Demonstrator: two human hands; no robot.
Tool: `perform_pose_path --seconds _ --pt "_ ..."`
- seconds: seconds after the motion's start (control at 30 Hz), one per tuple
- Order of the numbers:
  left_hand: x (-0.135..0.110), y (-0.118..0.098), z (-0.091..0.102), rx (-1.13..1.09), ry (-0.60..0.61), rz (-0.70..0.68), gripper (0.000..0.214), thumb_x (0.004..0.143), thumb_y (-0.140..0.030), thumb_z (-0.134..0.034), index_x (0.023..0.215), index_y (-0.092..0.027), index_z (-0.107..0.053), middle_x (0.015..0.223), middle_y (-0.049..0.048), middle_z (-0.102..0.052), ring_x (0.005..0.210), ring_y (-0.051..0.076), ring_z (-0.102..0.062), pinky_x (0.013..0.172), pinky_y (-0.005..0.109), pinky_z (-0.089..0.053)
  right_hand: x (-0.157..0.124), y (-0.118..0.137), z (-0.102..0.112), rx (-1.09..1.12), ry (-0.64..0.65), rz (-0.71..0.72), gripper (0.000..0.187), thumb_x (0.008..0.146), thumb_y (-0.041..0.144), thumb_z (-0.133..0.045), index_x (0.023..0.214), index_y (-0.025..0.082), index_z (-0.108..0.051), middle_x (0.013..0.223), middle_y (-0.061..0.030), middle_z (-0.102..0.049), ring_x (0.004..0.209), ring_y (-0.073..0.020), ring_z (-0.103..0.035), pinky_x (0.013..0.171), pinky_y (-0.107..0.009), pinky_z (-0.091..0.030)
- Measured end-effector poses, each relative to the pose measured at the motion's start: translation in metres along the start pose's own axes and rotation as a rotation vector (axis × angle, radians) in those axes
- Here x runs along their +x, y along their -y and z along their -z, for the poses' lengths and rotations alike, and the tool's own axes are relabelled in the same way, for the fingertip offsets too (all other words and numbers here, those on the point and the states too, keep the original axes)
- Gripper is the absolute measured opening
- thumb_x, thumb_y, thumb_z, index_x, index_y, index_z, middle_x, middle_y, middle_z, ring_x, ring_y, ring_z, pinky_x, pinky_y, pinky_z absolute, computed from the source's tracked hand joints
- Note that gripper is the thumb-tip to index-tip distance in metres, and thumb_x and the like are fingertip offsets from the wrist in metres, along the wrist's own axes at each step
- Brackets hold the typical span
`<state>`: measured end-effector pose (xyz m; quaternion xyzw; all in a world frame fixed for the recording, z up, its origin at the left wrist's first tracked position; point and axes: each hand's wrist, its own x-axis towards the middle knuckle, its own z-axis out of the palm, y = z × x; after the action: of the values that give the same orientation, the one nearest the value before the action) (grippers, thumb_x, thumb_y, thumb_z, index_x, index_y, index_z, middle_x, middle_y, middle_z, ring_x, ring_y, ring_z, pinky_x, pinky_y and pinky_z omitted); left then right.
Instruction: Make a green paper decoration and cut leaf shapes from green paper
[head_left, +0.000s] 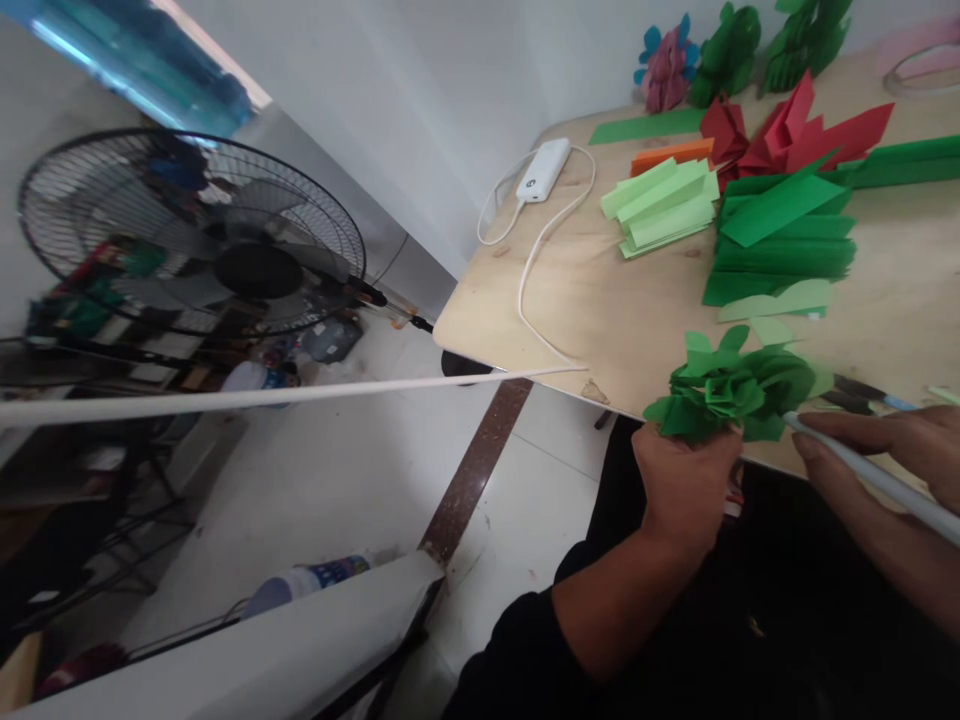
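My left hand [686, 480] is closed round the base of a green paper flower [731, 390], holding it at the near edge of the wooden table [600, 300]. My right hand [896, 450] pinches a thin white stick [877, 480] whose tip touches the flower's right side. Both forearms come in from the lower right, and the left one ends in a black sleeve.
On the table lie stacks of folded light green paper [664, 205], dark green paper [784, 240], red paper [795, 130], an orange strip [671, 153], finished paper flowers [667, 65] at the back, and a white power bank [544, 170] with cable. A standing fan [195, 235] is at left on the tiled floor.
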<state>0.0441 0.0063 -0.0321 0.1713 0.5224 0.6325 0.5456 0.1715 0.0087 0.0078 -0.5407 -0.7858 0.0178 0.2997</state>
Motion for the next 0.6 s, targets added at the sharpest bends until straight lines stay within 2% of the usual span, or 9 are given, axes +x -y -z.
perform_pose_path --seconds 0.07,0.23,0.43,0.6 --pt "0.0008 0.0026 0.0024 0.019 0.070 -0.034 0.013 0.067 -0.020 -0.076 0.078 -0.015 -0.071 0.085 0.0057 -0.073 0.083 0.017 -0.069 0.081 0.029 -0.055 -0.0007 -0.0004 -0.0001 -0.023 0.023 -0.009 0.025 0.081 0.043 -0.047 0.080 0.028 -0.066 0.065 -0.0043 -0.068 0.064 -0.0264 -0.063 0.067 -0.044 -0.045" --pt "0.0008 0.0061 0.0045 -0.002 0.059 -0.040 0.010 0.068 -0.018 -0.075 0.077 -0.015 -0.070 0.080 0.0044 -0.072 0.078 0.015 -0.068 0.077 0.026 -0.054 -0.0062 -0.0029 -0.0028 -0.098 0.055 0.022 0.029 0.083 0.043 -0.045 0.084 0.025 -0.067 0.069 -0.0067 -0.067 0.068 -0.0270 -0.062 0.068 -0.043 -0.042" --pt "-0.0017 0.0032 0.0028 0.001 0.045 -0.037 0.009 0.068 -0.017 -0.074 0.075 -0.014 -0.070 0.073 0.0021 -0.070 0.072 0.014 -0.067 0.073 0.024 -0.054 -0.0065 -0.0022 -0.0037 -0.066 0.020 0.056 0.026 0.084 0.041 -0.044 0.083 0.027 -0.066 0.069 -0.0059 -0.067 0.066 -0.0257 -0.060 0.061 -0.041 -0.037" --pt "-0.0011 0.0024 0.0039 0.008 0.062 -0.040 0.014 0.067 -0.020 -0.075 0.078 -0.014 -0.070 0.078 0.0044 -0.072 0.079 0.016 -0.068 0.076 0.027 -0.054 -0.0019 0.0011 -0.0017 -0.075 0.016 0.011 0.021 0.081 0.042 -0.049 0.079 0.030 -0.066 0.065 -0.0042 -0.065 0.061 -0.0267 -0.056 0.052 -0.039 -0.030"
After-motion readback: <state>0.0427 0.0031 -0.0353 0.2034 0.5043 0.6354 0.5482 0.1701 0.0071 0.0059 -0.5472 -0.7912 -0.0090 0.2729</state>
